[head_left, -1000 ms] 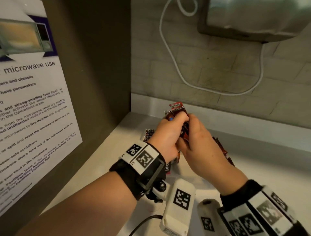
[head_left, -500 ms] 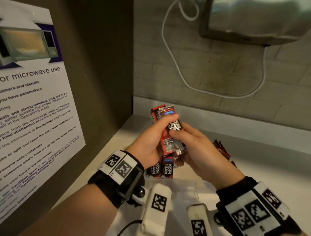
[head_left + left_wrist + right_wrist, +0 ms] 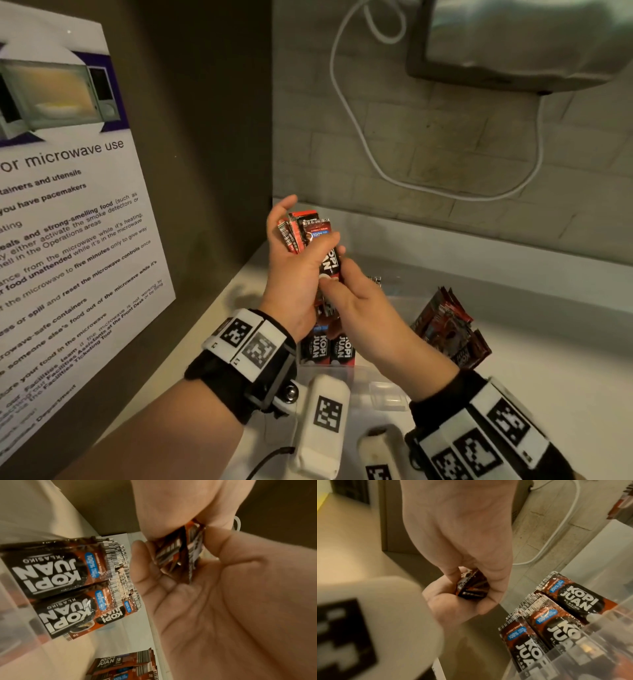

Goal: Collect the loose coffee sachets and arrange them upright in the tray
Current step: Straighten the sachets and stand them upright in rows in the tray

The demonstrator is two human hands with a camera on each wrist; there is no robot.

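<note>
Nearest me, at the counter's front edge, the clear plastic tray (image 3: 387,394) sits under both wrists, handy for dropping things straight down. Inside it, against the near-left wall, a few Kopi Juan sachets (image 3: 327,347) already stand upright, leaning on one another for support. Just above them the two hands meet. The left hand (image 3: 294,274) is cupped round a bundle of sachets (image 3: 303,231), thumb clamped across the front so the fanned tops poke out above it; I'd say that hand is acting as the holder. The right hand (image 3: 359,305) curls in against the bundle's lower end, its fingertips (image 3: 453,573) closed on the packets there, probably squaring them so they go in standing. Farther right, a loose pile of sachets (image 3: 448,329) lies beside the tray, not yet collected. Beyond that, a white cable (image 3: 359,137) droops along the brick wall.
</note>
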